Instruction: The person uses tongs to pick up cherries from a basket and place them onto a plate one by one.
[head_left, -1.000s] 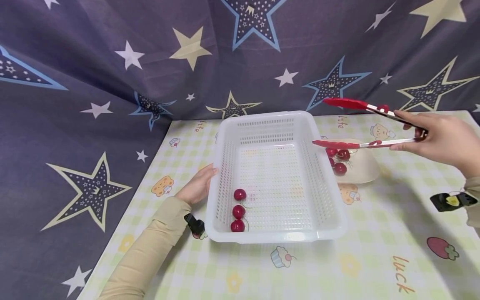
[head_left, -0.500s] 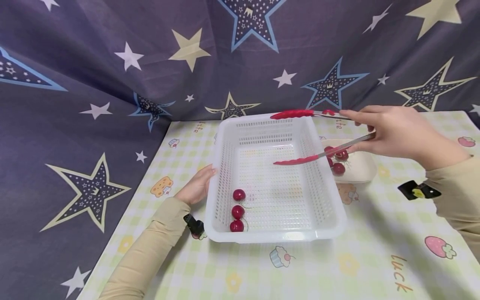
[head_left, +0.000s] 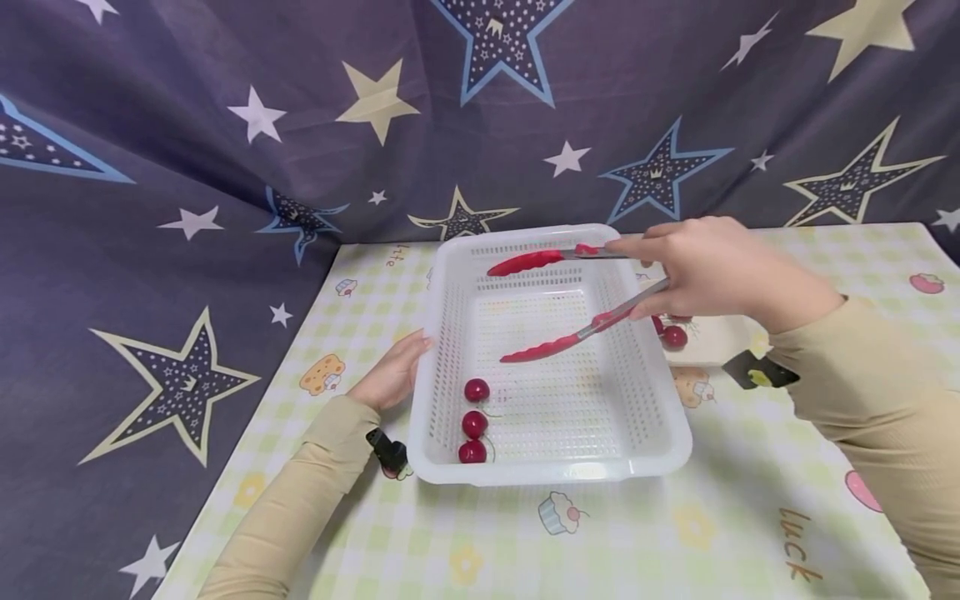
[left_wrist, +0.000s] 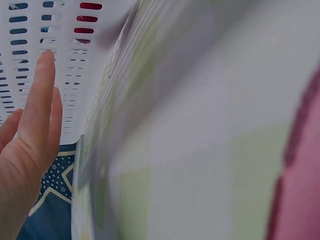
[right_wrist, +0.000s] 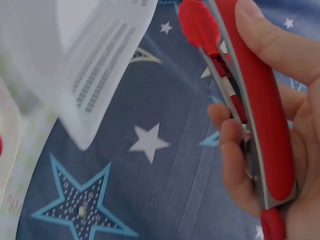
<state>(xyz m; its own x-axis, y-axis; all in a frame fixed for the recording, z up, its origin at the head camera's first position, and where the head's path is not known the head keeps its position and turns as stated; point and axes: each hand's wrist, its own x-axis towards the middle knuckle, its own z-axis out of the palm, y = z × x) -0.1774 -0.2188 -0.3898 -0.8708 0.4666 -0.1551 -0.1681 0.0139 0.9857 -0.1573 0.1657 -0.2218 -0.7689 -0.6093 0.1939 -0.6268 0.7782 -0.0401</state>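
I have the right hand right of centre in the head view, its grip closed round a pair of red-tipped tongs; the right wrist view shows me the thumb along the red outer face of one arm and the fingers curled at the other. The tongs reach in from the right over the white basket, their two red heads spread apart, one above the other near the middle of the frame. Whether the lower head touches the basket, I cannot tell. The left hand, left of centre, grasps nothing: its fingers lie extended at the basket's left side, and the left wrist view gives me the same fingers against the slotted wall at upper left, with red showing through some slots at the top. The basket fills the centre of the head view, and three cherries lie in a row in its lower left corner, the lowest two close together. Right of the basket, partly hidden from me by it and the right hand, a pale dish carries more cherries toward its left side. All this stands on a green-checked tablecloth, with a dark star-patterned curtain across the upper frame.
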